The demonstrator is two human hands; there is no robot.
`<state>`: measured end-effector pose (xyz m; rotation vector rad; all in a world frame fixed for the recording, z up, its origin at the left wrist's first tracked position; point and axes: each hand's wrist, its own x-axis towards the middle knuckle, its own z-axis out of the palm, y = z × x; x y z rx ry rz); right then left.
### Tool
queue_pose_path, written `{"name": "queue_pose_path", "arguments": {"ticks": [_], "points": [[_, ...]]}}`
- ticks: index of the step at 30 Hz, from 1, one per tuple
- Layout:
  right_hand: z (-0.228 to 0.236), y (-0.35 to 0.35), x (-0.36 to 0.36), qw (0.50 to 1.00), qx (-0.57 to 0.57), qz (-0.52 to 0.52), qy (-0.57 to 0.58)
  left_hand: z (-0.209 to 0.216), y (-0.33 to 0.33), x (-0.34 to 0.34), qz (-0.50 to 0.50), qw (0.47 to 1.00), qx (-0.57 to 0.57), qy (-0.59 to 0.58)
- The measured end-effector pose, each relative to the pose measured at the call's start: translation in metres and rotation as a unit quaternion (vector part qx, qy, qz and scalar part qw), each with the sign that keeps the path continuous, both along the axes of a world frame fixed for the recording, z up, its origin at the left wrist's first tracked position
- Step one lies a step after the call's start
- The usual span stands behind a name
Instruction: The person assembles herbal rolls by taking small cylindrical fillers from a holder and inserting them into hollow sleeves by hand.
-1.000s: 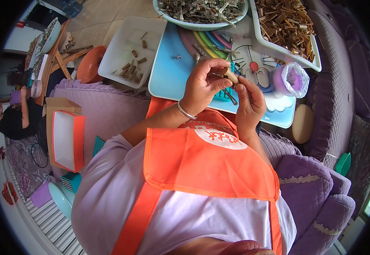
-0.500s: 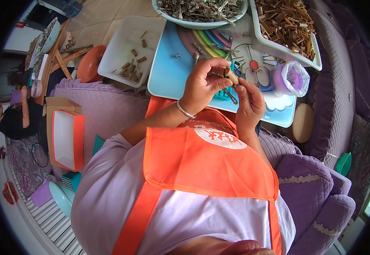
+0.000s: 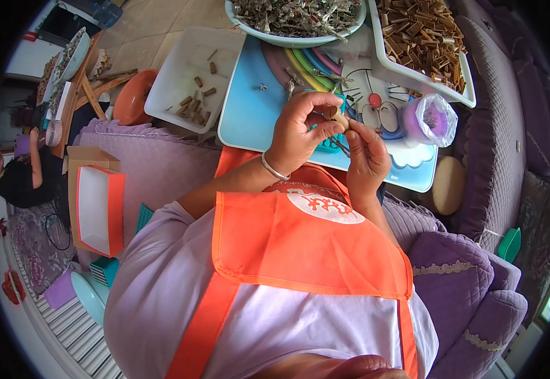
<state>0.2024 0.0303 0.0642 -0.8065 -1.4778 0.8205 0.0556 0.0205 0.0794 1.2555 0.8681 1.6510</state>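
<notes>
My left hand [image 3: 297,129] pinches a small tan-brown cylinder [image 3: 338,116], bamboo- or cork-like, between thumb and forefinger. Thumb and fingers of my right hand [image 3: 368,155] close on its lower right end. Both hands hover above the near edge of a light-blue tabletop [image 3: 243,120] printed with a rainbow. Partly hidden behind my fingers is a teal perforated holder [image 3: 329,145], with a thin dark tool beside it. Small crumpled silvery twists [image 3: 290,87] lie beyond my hands.
A white tub [image 3: 180,69] at left holds several similar cylinders. Behind stand a bowl [image 3: 300,42] of silvery twists and a white tray [image 3: 413,88] of brown pieces. A bag-lined purple bin [image 3: 413,123] stands at right. Another person [image 3: 19,174] sits far left.
The cylinder has turned and tilted between my fingers. My right hand has shifted slightly left, its fingers now higher against the piece. The dark looped tool is less visible below.
</notes>
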Motion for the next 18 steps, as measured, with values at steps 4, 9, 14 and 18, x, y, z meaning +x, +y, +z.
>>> {"name": "queue_pose_path", "arguments": {"ticks": [4,9,14,18], "points": [[0.004,0.002,0.005,0.998,-0.010,0.014,-0.059,0.000,0.001,-0.003,-0.001,1.000,0.005,0.030],[0.013,0.002,0.000,0.985,0.034,0.021,-0.167,0.003,0.000,-0.001,0.006,0.999,-0.011,0.039],[0.007,0.003,0.001,0.991,-0.012,0.029,-0.130,0.009,0.000,-0.007,-0.041,0.999,-0.021,0.011],[0.011,-0.003,0.002,0.988,-0.081,0.093,-0.098,0.017,-0.003,-0.018,-0.046,0.991,-0.006,0.128]]}}
